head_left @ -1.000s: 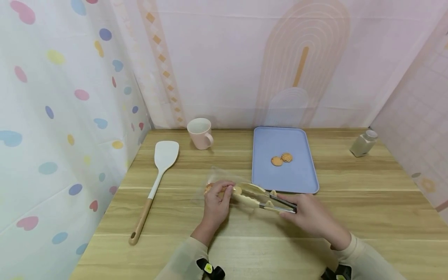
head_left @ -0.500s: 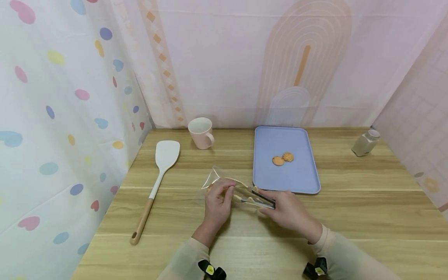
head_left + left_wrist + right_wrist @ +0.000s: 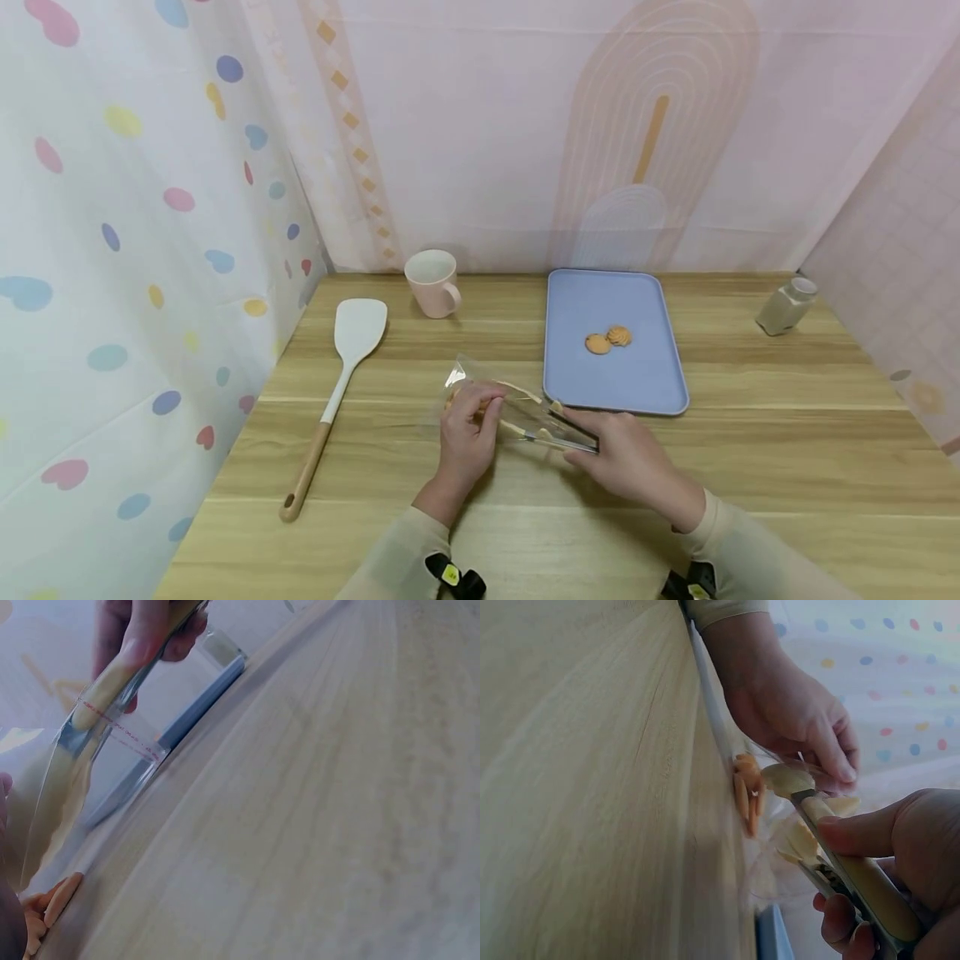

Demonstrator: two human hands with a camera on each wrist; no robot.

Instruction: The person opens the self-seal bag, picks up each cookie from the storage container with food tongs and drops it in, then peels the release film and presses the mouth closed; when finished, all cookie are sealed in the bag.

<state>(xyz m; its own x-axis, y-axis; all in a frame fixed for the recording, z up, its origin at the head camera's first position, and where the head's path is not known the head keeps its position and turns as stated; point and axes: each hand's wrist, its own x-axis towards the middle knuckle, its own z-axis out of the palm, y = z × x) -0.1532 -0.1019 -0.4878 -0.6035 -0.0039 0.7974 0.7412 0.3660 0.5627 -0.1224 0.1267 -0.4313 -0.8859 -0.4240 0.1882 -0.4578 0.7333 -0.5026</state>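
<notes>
My left hand (image 3: pixel 467 429) pinches the edge of a clear plastic bag (image 3: pixel 463 368) just above the table. Several golden cookies (image 3: pixel 746 791) lie at the bag's far end, partly behind that hand in the head view. My right hand (image 3: pixel 626 457) grips a pair of metal tongs (image 3: pixel 564 442) with cream-coloured heads. Their spread arms reach through the bag's mouth, and the heads point at the cookies. In the right wrist view one cream head (image 3: pixel 787 780) is close beside the cookies, with no cookie between the heads.
Behind my right hand lies a blue tray (image 3: pixel 617 392) with a round cookie (image 3: pixel 597 343) and a swirled cookie (image 3: pixel 618 335). A pink mug (image 3: pixel 431 292) stands at the back, a white spatula (image 3: pixel 358 329) lies left, and a glass jar (image 3: pixel 786 307) sits far right.
My right hand has moved left, pushing the tongs deeper into the bag, then drawn slightly back right over the last half second. My left hand keeps its hold on the bag.
</notes>
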